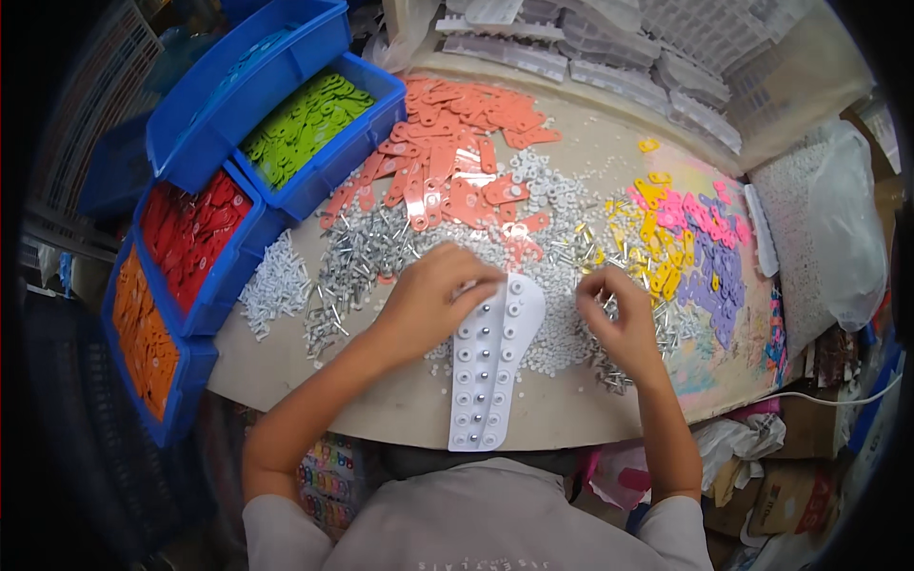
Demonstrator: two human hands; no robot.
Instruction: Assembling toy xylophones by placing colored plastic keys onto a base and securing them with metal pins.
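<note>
A white paddle-shaped plastic holder (490,381) lies near the table's front edge, its wider end pointing away from me. Rows of round white pieces line it on both sides, with small metal pins standing in a row between them. Over the left side of its far end, my left hand (433,295) is closed, thumb and fingertips together; whatever they pinch is too small to make out. To the right, my right hand (624,324) is curled with fingertips drawn together above small white washers (557,333) and metal rivets (609,371); its contents are hidden.
Blue bins at left hold green tabs (309,124), red tabs (195,233) and orange tabs (141,333). Coral strips (447,143) lie at the back. Yellow, pink and purple pieces (714,276) sit at right, beside a clear bag (847,228). White trays (590,48) are stacked behind.
</note>
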